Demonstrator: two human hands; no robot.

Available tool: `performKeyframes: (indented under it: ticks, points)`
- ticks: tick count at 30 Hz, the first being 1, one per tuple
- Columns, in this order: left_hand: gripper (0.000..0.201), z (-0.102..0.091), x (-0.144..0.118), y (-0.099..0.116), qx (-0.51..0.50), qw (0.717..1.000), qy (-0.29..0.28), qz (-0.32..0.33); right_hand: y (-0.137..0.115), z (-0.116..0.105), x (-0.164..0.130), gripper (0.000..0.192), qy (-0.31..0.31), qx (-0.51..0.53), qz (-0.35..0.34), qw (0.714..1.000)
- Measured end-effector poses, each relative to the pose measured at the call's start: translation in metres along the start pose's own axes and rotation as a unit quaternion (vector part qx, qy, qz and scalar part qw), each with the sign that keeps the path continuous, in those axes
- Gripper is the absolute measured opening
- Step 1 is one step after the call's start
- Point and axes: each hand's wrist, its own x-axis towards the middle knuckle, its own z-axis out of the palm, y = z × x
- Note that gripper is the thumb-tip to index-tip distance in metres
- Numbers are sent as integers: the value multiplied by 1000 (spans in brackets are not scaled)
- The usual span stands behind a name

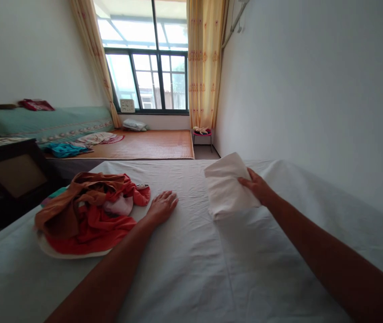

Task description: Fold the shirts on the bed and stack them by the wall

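Note:
My right hand grips the right edge of a folded white cloth, thumb on the near face. The cloth is tilted up over a table or bed covered with a pale sheet; its lower edge is at or just above the sheet. My left hand lies flat on the sheet, palm down, fingers stretched out. Just left of it is a heap of crumpled clothes in red, brown and pink, with a bit of teal at its far left. What lies under the heap is hidden.
Beyond the sheet stands a bed with a brown mat, holding a blue garment and a folded pillow-like bundle. A dark cabinet is at the left. A small stool stands below the curtain. A white wall runs along the right.

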Motion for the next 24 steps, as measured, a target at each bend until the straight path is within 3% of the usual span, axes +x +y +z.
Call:
performKeyframes:
  ticks: [3,6,8,10,12,13,15,18,21,23,24]
  points:
    - [55,4,2,2,32,999,-17,0,9,-93,7,54,49,-53,15,997]
    - [58,5,9,0,43,998,-37,-10,32,-179,10,53,69,-146,79,984]
    - [60,5,16,-2,46,997,-50,-20,50,-217,11,56,129,-279,102,946]
    - [61,5,22,-4,48,996,-62,-31,67,-232,12,56,169,-435,93,879]
    - [61,5,25,-4,51,996,-64,-38,84,-224,12,54,165,-547,43,819]
    - [61,6,26,-4,52,996,-60,-38,92,-214,12,52,144,-577,14,804]
    - [60,6,25,-5,55,997,-46,-34,109,-192,11,49,83,-595,-21,800]
    - [57,6,21,-6,59,998,-25,-21,125,-167,11,52,5,-604,16,797]
    - [51,6,18,-6,57,998,-4,-12,116,-148,17,51,-29,-632,77,771]
    - [48,5,15,-4,53,998,13,-10,96,-121,23,48,-26,-652,61,756]
    - [46,4,13,-1,52,998,22,-7,85,-101,24,48,-24,-657,20,753]
